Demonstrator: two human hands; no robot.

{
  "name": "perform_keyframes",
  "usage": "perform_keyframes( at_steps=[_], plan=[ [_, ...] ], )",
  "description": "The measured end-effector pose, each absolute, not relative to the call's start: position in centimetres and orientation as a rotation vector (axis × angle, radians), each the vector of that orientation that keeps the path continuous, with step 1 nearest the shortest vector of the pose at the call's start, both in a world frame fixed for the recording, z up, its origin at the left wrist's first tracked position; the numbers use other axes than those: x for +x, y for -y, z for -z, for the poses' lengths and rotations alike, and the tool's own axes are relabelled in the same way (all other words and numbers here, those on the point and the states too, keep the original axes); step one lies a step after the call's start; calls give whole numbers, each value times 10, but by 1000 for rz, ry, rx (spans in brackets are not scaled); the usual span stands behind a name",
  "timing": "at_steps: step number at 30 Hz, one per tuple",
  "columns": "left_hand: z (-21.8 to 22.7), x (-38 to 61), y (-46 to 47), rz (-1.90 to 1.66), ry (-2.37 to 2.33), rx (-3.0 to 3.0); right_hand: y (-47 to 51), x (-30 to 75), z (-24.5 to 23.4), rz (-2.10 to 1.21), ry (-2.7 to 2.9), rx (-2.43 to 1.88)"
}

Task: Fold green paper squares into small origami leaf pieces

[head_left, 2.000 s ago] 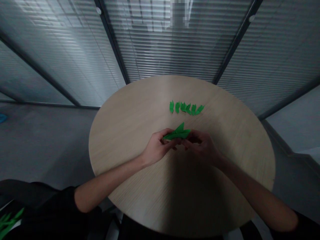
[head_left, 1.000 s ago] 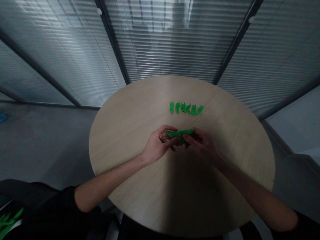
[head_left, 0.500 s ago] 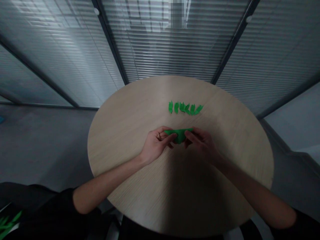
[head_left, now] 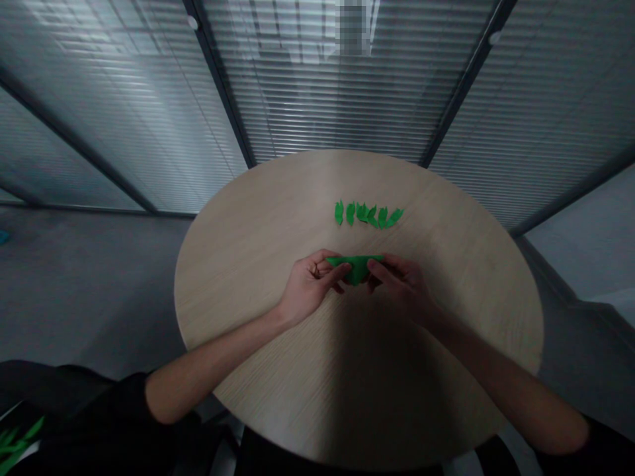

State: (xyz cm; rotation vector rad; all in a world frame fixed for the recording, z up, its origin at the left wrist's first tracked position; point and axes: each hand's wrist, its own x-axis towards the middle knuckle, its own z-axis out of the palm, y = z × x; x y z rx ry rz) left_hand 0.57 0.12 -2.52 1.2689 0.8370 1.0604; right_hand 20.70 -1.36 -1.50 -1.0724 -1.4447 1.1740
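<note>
A piece of green paper (head_left: 358, 270), folded to a wide triangle with its point toward me, is held between both hands over the table. My left hand (head_left: 315, 279) pinches its left end, thumb on top and fingers behind. At the right end my right hand (head_left: 401, 283) grips it the same way, its thumb pressing near the middle. Some fingertips of both hands are hidden behind the paper. Beyond the hands, several small folded green paper pieces (head_left: 366, 213) lie in a row on the tabletop.
The round wooden table (head_left: 238, 264) has its far edge close to a glass wall with blinds (head_left: 317, 112). A dark shadow falls across its near part. Green leaf-like strips (head_left: 22, 441) show at the lower left corner, beside dark cloth.
The upper edge of the folded paper sits slightly more level, its right end a touch lower. Both hands keep their hold almost unmoved.
</note>
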Motion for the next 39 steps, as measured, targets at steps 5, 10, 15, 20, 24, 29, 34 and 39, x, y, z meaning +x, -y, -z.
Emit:
perform_keyframes(
  at_steps=[5,10,15,20,24,29,34,39],
  plan=[
    [24,6,-1,-1067,-824,1248,13,207,17,-1205,1404,-1058],
    [26,6,-2,-1068,-799,1253,13,208,17,-1216,1377,-1060],
    [27,5,-2,-1051,-783,1249,12,209,17,-1168,1404,-1105],
    [26,3,-1,-1022,-796,1245,12,209,20,-1101,1417,-1146],
    [24,3,-1,-1016,-806,1251,11,210,21,-1108,1417,-1144],
    [24,5,-2,-1031,-814,1210,12,208,21,-1094,1400,-1165],
    [26,10,-1,-1016,-851,1138,16,205,22,-1062,1439,-1169],
    [24,9,-2,-993,-935,1190,19,204,22,-1060,1503,-1166]
  ],
)
